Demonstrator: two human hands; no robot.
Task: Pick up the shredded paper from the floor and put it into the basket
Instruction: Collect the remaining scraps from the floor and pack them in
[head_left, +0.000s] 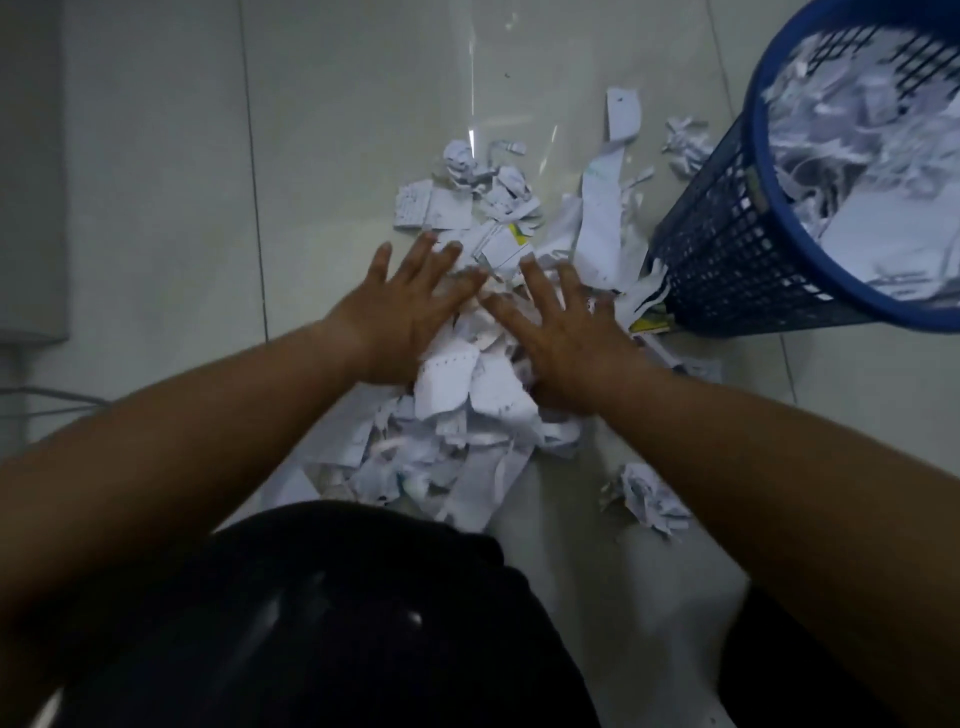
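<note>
Now listed: left hand (410, 306), right hand (566, 322), fingers (382, 260) spread wide, holding nothing, pressed on shredded paper (467, 405) heaped on floor (156, 208) beside basket (727, 249); best swept inward, cupped underneath.

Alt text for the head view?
A person's left hand and right hand, fingers spread, are laid over a pile of white shredded paper on the pale tiled floor. A round blue plastic mesh basket, partly filled with shreds, stands at the right.
</note>
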